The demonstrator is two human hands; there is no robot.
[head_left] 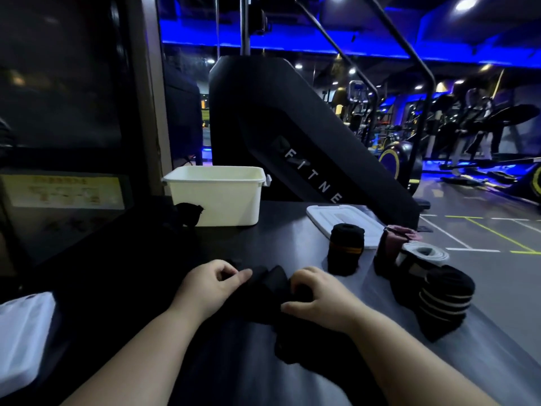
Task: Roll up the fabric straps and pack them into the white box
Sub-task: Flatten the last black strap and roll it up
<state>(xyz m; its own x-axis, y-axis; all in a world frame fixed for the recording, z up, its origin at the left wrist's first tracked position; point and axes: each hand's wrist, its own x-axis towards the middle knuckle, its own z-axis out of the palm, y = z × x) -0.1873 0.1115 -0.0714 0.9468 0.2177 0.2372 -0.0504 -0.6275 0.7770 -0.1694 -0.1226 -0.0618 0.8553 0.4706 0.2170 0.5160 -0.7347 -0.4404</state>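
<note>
A black fabric strap [265, 291] lies on the dark table in front of me. My left hand [209, 284] pinches its left part with curled fingers. My right hand [317, 297] grips the strap's right end, thumb below and fingers curled over it. The white box [218, 197] stands open at the back of the table, with another black strap [187, 213] lying against its left front. Rolled straps stand to the right: a black one with an orange band [345, 249], a maroon one [390, 246], a white one [424, 253] and a black one with pale stripes [445, 300].
The box's white lid [330, 216] lies flat behind the rolls. A white object [22, 338] sits at the table's left edge. A large black fitness machine [292, 136] rises behind the table; the gym floor drops away at right.
</note>
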